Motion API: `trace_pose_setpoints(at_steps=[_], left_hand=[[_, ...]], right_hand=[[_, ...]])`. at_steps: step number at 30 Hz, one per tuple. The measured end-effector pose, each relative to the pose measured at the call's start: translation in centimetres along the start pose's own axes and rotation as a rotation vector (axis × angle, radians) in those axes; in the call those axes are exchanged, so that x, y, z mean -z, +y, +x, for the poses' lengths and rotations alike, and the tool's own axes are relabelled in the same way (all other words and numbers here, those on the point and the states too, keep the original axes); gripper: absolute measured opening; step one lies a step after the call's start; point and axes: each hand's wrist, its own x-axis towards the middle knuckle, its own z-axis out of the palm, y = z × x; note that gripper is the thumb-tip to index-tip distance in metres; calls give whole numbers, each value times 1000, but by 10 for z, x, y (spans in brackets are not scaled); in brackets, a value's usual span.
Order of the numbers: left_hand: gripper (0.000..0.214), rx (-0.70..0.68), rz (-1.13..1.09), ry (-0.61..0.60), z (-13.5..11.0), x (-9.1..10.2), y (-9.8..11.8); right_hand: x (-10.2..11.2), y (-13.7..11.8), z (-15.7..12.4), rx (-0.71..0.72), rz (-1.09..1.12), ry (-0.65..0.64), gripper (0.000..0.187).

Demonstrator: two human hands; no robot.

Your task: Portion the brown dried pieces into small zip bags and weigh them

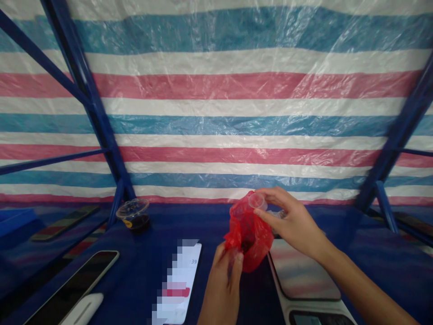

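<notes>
Evidently the red bag (261, 253) was in mid-air above the blue table (135, 289), its near edge gathered between the thumb and fingers of the left hand (223, 284). The right hand (291, 221) pinched a small clear cup (258, 201) by its rim at the bag's upper edge. Risk, as judged: the thin film could have sagged or slipped from a light grip, spilling the dark contents onto the scale (302, 271); a hard pinch could have buckled the cup. Count: one bag, one cup, one scale, one lidded tub (135, 215), one lit phone (189, 280), one black-screened device (79, 280), one white object (84, 309). The contents could not be counted.
</notes>
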Motion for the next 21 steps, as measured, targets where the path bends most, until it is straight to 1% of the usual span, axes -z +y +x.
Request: trace_pose_setpoints(at_steps=[3,7,9,11,15,18,19,21], left_hand=[[45,-21,21,64,1,1,3],[41,-58,17,152,3,6,5],[40,-64,37,193,2,7,6],[40,-64,58,184,1,6,8],[43,-16,49,138,-2,5,10],[42,-40,66,130,-1,7,6],[41,-54,72,124,0,9,3],[41,-70,79,136,3,14,-2]], right_hand=[[1,2,3,8,-5,63,30],[5,1,3,73,-88,-38,29],[6,-1,1,106,-128,-3,28],[5,-3,0,120,-131,34,29],[-1,-2,-2,102,-124,-57,30],[-2,2,-5,94,-136,-21,31],[-2,3,-6,90,-144,-40,31],[0,2,-8,79,-187,-122,27]])
